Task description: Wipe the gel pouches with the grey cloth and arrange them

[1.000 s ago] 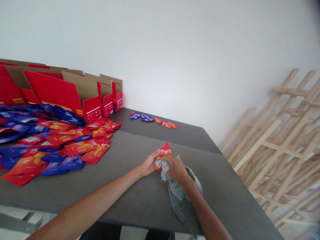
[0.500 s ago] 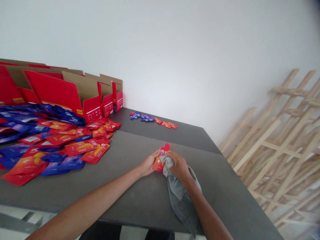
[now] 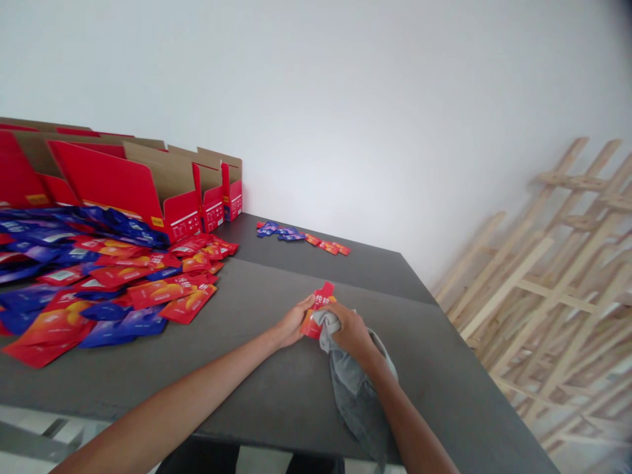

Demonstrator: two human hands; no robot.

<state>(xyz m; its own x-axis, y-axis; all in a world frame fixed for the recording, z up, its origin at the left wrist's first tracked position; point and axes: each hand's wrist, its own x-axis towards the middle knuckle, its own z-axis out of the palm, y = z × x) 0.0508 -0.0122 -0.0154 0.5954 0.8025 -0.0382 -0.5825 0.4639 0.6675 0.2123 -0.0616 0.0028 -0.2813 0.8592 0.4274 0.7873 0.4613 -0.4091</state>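
Observation:
My left hand [image 3: 292, 324] is closed on the left edge of a red pouch [image 3: 320, 301] with white lettering and an orange picture. Bunched in my right hand [image 3: 351, 332] is a grey cloth [image 3: 353, 375], pressed against the front of the pouch. The rest of the cloth hangs down beneath my right forearm onto the table. Part of the pouch's right side is hidden behind the cloth and my right fingers. Both hands are above the middle of the dark grey table [image 3: 276, 395].
A heap of red pouches [image 3: 190, 304] and blue pouches [image 3: 131, 324] covers the table's left side. Behind it stand open red cardboard boxes [image 3: 180, 214]. A short row of blue and red pouches [image 3: 291, 233] lies near the wall. Wooden frames [image 3: 553, 303] lean at the right.
My right hand has moved slightly left and down with the cloth across the pouch. The pouch and my left hand have shifted slightly left.

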